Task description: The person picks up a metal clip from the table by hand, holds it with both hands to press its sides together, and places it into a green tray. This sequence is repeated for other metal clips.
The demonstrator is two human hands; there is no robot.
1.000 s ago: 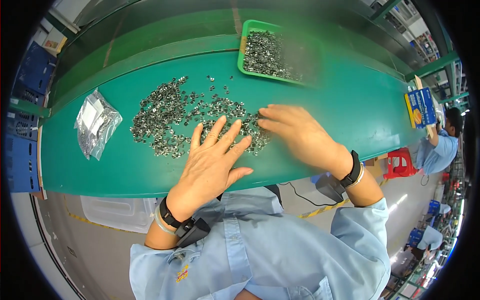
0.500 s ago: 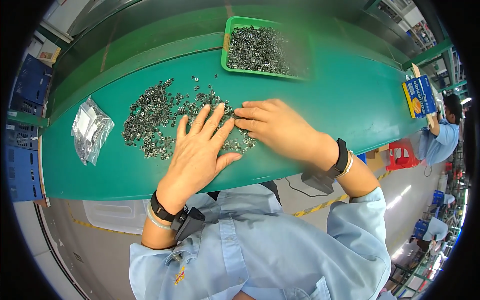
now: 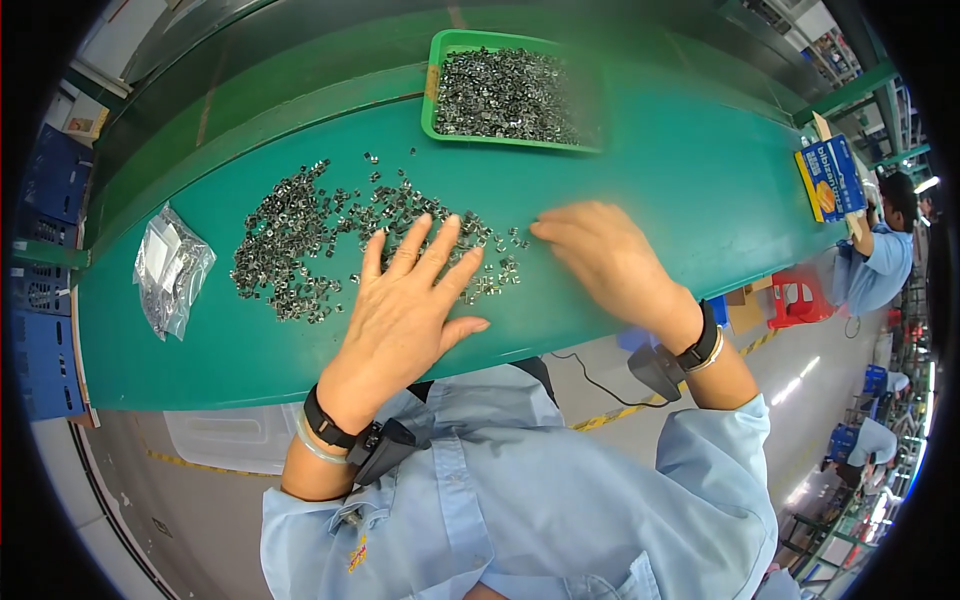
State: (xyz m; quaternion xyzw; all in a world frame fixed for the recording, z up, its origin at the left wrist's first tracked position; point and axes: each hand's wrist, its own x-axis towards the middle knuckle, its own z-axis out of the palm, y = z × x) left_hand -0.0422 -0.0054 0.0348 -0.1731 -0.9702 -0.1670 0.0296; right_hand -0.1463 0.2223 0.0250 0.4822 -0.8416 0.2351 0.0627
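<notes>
Loose small metal clip-like pieces (image 3: 285,230) are spread over the green tabletop (image 3: 220,365), thickest at the left. My left hand (image 3: 405,295) lies over the pile's right part with its fingers spread, fingertips on the pieces and thumb pointing right. My right hand (image 3: 605,260), slightly blurred, is to the right of the pile, just beyond the last scattered pieces. Its fingers are drawn together and point left; their undersides and the thumb are hidden, so anything in them is out of sight.
A green tray (image 3: 430,115) full of similar pieces stands at the back. On the left lies a clear plastic bag (image 3: 172,270) of pieces. A blue and yellow box (image 3: 832,180) sits at the right end, with a co-worker (image 3: 885,260) beyond. Blue crates (image 3: 48,360) line the far left.
My right hand has moved right, away from the pile and from my left hand. A few pieces now show where it was. My left hand has hardly moved.
</notes>
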